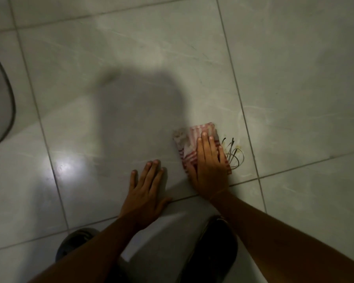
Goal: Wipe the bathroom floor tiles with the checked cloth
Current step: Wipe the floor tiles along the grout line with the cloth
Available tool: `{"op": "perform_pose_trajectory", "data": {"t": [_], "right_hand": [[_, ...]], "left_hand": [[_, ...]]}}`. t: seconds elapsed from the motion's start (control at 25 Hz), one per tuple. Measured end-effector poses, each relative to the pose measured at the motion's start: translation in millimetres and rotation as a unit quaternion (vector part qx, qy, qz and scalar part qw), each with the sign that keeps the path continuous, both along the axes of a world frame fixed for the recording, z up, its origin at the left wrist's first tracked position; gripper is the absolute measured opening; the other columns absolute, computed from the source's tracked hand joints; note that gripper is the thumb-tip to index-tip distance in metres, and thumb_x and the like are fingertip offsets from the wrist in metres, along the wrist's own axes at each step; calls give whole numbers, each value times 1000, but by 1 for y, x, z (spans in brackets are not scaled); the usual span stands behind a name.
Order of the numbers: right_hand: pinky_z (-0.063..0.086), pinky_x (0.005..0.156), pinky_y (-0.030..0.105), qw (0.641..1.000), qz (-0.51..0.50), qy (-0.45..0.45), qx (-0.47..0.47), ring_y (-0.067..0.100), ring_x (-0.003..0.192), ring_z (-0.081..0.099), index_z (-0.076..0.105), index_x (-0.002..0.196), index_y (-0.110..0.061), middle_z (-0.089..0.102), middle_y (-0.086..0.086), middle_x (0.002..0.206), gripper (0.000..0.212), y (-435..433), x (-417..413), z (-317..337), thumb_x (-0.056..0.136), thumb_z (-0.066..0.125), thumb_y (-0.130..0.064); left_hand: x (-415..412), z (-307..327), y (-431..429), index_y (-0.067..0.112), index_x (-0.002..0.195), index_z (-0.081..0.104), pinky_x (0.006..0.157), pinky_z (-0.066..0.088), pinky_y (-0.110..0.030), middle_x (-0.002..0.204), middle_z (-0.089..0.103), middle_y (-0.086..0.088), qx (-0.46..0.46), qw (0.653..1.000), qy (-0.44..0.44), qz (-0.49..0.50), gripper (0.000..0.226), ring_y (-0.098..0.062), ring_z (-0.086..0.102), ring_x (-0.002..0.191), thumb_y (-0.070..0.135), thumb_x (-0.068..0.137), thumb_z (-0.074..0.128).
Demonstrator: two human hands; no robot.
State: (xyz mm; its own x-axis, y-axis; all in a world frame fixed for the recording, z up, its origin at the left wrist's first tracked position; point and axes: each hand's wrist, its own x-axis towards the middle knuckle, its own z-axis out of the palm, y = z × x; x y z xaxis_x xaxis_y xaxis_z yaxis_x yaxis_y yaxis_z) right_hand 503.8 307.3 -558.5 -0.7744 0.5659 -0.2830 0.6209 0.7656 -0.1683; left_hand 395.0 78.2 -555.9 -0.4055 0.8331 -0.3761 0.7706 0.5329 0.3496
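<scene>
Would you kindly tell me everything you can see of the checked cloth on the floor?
The checked cloth is red and white, looks like soft woven fabric, and is folded into a small pad lying flat on a pale floor tile. The right hand presses on it with fingers spread, covering its near right part. Its far left corner looks greyish, perhaps soiled. Loose threads trail from its right edge over yellowish marks. The left hand rests apart on the tile.
</scene>
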Motion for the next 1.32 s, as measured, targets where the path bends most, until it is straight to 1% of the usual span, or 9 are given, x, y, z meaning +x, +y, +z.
{"op": "perform_pose_trajectory", "data": {"t": [0.12,0.2,0.32,0.4,0.56,0.72,1.0,1.16,1.32], "right_hand": [[13,134,47,999,31,0,-11,25,168,9,13,172,-13,12,9,180,86,-5,61,6,105,32,-64],[15,134,49,1000,-3,-22,-19,22,168,-1,10,172,-15,3,6,181,88,2,100,11,103,30,-66],[23,130,57,997,-18,-69,16,32,168,7,15,170,-7,6,16,179,86,22,126,12,105,23,-61],[24,129,57,995,-45,-80,39,37,165,14,16,169,-1,10,20,178,84,43,111,6,105,23,-56],[17,132,56,980,-182,-78,32,36,166,8,4,170,-2,7,21,178,85,79,58,3,104,25,-52],[22,131,58,978,-188,-83,40,38,166,12,9,169,-1,10,23,178,84,22,72,12,105,21,-54],[14,134,55,981,-179,-75,-26,37,164,16,12,170,-4,16,19,177,90,-70,41,18,104,23,-64],[19,132,56,983,-168,-69,-36,37,165,16,12,170,-4,17,19,177,90,-32,66,18,102,33,-59],[21,129,64,949,-306,-78,-5,43,165,9,10,168,4,4,27,177,95,56,75,14,96,25,-56]], "left_hand": [[-5,5,-3,15,169,16,129,6,-57,180,2,-6,8,1000,-15,-4,90,-26,2,166,72,102,32],[-8,6,-4,15,169,14,129,6,-55,180,2,-5,12,1000,-21,-6,89,-26,2,166,71,102,32],[-8,4,-5,17,170,9,130,5,-55,180,0,-4,17,999,-28,-5,91,-25,0,166,70,102,37],[-7,2,-5,18,170,7,130,4,-55,180,0,-4,19,999,-27,-1,92,-25,0,166,71,102,37],[-8,0,-5,19,170,5,130,0,-51,180,-1,-2,19,999,-38,4,95,-23,-1,166,73,100,40],[-11,4,-6,19,170,3,129,2,-51,180,-2,0,21,999,-50,-1,96,-22,1,166,74,100,38],[-12,6,-5,15,170,7,130,7,-54,180,-4,-1,-1,998,-55,-14,95,-21,-2,166,72,100,36],[-15,6,-5,15,170,9,130,4,-52,180,-2,-1,-3,998,-56,-18,93,-21,-1,166,72,101,33],[-15,6,-6,15,169,13,129,2,-50,180,2,-2,-9,999,-43,-22,91,-21,1,166,73,101,30]]}}
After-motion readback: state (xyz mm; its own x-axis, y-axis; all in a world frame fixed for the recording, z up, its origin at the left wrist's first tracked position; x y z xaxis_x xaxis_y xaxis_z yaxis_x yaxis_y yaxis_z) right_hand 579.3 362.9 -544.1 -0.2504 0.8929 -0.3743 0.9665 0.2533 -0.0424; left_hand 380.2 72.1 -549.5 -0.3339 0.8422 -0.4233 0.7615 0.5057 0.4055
